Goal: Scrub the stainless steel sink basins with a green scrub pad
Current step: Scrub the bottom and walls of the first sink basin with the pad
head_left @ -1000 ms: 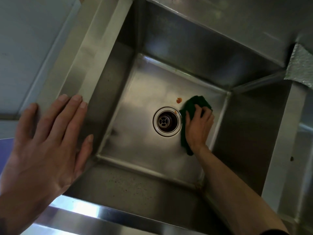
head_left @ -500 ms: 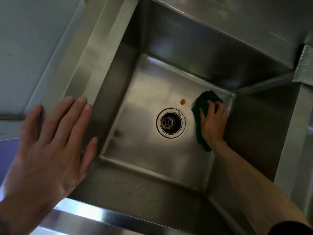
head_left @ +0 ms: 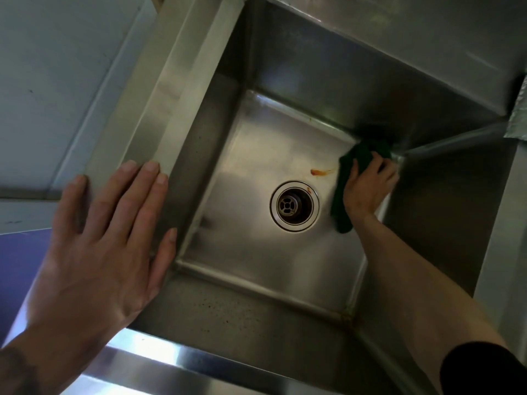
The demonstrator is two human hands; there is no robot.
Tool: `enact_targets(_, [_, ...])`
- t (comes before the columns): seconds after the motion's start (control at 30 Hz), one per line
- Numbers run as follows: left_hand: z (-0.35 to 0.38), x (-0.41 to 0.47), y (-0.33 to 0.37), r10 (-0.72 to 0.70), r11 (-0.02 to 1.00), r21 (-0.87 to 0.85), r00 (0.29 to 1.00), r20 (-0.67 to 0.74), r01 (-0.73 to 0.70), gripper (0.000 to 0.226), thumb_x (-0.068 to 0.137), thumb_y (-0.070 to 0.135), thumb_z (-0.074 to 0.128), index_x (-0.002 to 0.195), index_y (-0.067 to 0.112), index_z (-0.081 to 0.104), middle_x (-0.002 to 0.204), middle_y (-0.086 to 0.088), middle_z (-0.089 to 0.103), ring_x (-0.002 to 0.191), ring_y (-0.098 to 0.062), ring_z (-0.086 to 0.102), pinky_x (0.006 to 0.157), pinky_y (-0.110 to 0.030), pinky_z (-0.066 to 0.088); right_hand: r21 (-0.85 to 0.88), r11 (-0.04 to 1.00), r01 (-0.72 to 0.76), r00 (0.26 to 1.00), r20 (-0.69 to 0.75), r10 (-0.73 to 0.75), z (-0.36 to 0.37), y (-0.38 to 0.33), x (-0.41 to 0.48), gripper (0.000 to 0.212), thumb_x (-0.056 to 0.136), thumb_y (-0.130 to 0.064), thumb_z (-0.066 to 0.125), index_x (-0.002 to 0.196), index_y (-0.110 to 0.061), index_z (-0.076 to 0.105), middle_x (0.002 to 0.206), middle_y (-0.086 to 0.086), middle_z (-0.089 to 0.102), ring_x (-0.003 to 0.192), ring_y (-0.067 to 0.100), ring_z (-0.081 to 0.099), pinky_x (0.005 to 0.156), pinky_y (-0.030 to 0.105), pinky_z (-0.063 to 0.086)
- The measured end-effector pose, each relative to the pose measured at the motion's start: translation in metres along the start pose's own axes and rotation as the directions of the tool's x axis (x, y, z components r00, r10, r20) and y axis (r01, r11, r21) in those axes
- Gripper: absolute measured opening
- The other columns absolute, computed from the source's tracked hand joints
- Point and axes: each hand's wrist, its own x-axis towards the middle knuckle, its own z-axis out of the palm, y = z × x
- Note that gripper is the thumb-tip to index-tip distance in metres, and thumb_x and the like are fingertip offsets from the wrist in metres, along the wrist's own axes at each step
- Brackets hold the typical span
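I look down into a deep stainless steel sink basin point(head_left: 256, 252) with a round drain point(head_left: 294, 206) in its floor. My right hand point(head_left: 368, 189) presses a dark green scrub pad point(head_left: 346, 178) flat on the basin floor at the far right corner, right of the drain. The pad shows above my fingers and below my wrist. An orange smear point(head_left: 320, 172) lies on the floor just left of the pad. My left hand point(head_left: 105, 243) rests flat, fingers straight, on the basin's left rim point(head_left: 171, 95).
A pale wall surface point(head_left: 57, 67) runs along the left of the sink. A steel front edge point(head_left: 159, 357) crosses the bottom. A crumpled grey thing point(head_left: 520, 115) sits at the right edge, by the divider to another basin point(head_left: 502, 212).
My right hand has slid the pad away from the drain toward the far right corner. The orange spot is now smeared into a streak. My left hand stays on the rim.
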Motion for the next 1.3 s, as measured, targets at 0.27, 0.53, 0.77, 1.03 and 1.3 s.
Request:
enact_targets(0.27, [0.049, -0.020, -0.046, 0.016, 0.994, 0.106, 1.000, -0.009, -0.015, 0.083, 0.097, 0.048, 0.049, 0.170, 0.014, 0.029, 0.177, -0.007, 0.027, 0.163, -0.033, 0.027, 0.126, -0.067, 0.026, 0.126, 0.872, 0.473, 0.868, 0.101, -0.486, 0.005, -0.025, -0.025, 0.044, 0.104, -0.032, 0.057, 0.141, -0.008, 0.053, 0.142, 0.022, 0.046, 0.124, 0.040, 0.043, 0.108, 0.045, 0.037])
enact_targets(0.53, [0.058, -0.021, -0.047, 0.020, 0.994, 0.108, 0.999, -0.049, -0.015, 0.083, 0.098, 0.049, 0.050, 0.170, 0.014, 0.028, 0.178, -0.007, 0.026, 0.164, -0.033, 0.026, 0.125, -0.066, 0.028, 0.119, 0.962, 0.245, 0.963, 0.083, -0.255, 0.005, -0.040, -0.052, 0.046, 0.105, -0.035, 0.055, 0.143, -0.008, 0.053, 0.141, 0.022, 0.046, 0.126, 0.041, 0.043, 0.106, 0.045, 0.036])
enact_targets(0.77, [0.049, -0.016, -0.037, 0.026, 0.998, 0.052, 0.997, -0.071, -0.022, 0.080, 0.101, 0.046, 0.048, 0.170, 0.012, 0.026, 0.178, -0.007, 0.025, 0.164, -0.033, 0.025, 0.124, -0.069, 0.029, 0.154, 0.952, 0.265, 0.954, 0.101, -0.282, -0.001, 0.001, -0.055, 0.044, 0.104, -0.030, 0.058, 0.142, -0.008, 0.053, 0.142, 0.022, 0.044, 0.126, 0.042, 0.042, 0.110, 0.046, 0.038])
enact_targets(1.03, [0.045, -0.014, -0.033, 0.052, 0.995, 0.094, 0.994, -0.093, -0.043, 0.079, 0.101, 0.046, 0.049, 0.170, 0.012, 0.028, 0.177, -0.007, 0.026, 0.164, -0.032, 0.027, 0.125, -0.068, 0.026, 0.154, 0.942, 0.299, 0.936, 0.145, -0.321, 0.001, -0.012, -0.073, 0.045, 0.103, -0.029, 0.061, 0.143, -0.008, 0.053, 0.140, 0.021, 0.045, 0.124, 0.038, 0.042, 0.106, 0.044, 0.039])
enact_targets(1.3, [0.044, -0.013, -0.032, 0.034, 0.997, 0.073, 0.995, -0.092, -0.027, 0.080, 0.101, 0.046, 0.049, 0.170, 0.012, 0.027, 0.178, -0.007, 0.026, 0.164, -0.032, 0.026, 0.124, -0.069, 0.029, 0.144, 0.956, 0.255, 0.955, 0.119, -0.273, 0.001, -0.006, -0.080, 0.048, 0.102, -0.028, 0.062, 0.143, -0.006, 0.052, 0.141, 0.023, 0.045, 0.125, 0.040, 0.043, 0.106, 0.045, 0.039])
